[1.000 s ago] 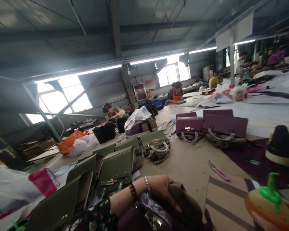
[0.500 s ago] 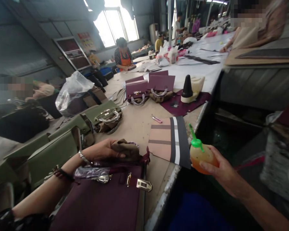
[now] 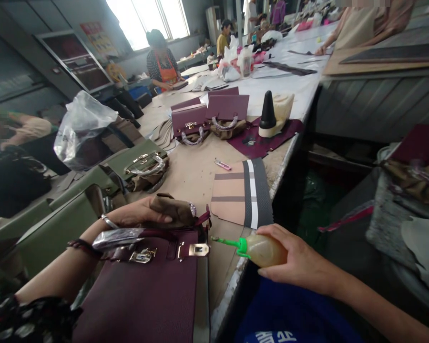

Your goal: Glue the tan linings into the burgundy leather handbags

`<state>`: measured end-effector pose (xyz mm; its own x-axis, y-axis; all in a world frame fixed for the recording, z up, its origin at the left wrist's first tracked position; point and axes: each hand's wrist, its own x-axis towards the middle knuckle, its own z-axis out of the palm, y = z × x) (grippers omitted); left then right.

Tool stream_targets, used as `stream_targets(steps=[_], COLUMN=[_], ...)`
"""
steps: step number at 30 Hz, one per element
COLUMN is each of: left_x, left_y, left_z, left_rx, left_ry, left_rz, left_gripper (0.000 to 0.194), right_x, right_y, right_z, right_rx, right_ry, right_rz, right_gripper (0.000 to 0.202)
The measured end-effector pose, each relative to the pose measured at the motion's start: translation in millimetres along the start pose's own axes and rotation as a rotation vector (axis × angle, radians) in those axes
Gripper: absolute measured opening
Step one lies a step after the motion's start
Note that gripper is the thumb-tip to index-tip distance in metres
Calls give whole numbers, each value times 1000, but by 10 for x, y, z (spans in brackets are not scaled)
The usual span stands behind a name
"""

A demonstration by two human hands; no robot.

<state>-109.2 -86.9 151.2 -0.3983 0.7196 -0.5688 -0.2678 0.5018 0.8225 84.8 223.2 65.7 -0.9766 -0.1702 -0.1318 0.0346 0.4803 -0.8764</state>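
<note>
A maroon handbag (image 3: 143,295) with metal clasps lies in front of me at the table's near edge. Its handle (image 3: 117,237) is wrapped in clear plastic. My left hand (image 3: 137,215) grips the brown fabric lining (image 3: 173,212) bunched at the bag's top. My right hand (image 3: 296,264) holds a squeeze bottle (image 3: 262,249) of yellowish glue with a green nozzle. The bottle lies sideways and its nozzle tip points left, close to the bag's clasp (image 3: 196,249).
Striped material sheets (image 3: 241,193) and a small pink tool (image 3: 222,165) lie past the bag. Olive bags (image 3: 143,164) stand left, maroon bags (image 3: 207,116) and a black cone (image 3: 267,110) farther back. The table edge (image 3: 282,164) drops right. Other people work beyond.
The view dropped from the ceiling to the table. My right hand tipped the glue bottle from upright to sideways and brought its nozzle toward the bag's clasp. My left hand stayed on the lining.
</note>
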Motion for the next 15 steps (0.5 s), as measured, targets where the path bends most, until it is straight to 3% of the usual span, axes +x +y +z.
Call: stream_targets(steps=[5,12,15], left_x=[-18,-28,-20], left_y=[17,-64,-57], left_z=[-51,-138,-144], left_rx=[146,30,44], left_ry=[-28,-123,-111], left_rz=[-18,-6,-24], left_gripper=[40,40,38], right_x=[50,170,251], right_y=[-56,-83,-85], right_z=[49,121,142], right_rx=[-49,-106,-173], right_ry=[-25,-24,7], right_rz=[-35,-176,-238], right_gripper=[52,62,61])
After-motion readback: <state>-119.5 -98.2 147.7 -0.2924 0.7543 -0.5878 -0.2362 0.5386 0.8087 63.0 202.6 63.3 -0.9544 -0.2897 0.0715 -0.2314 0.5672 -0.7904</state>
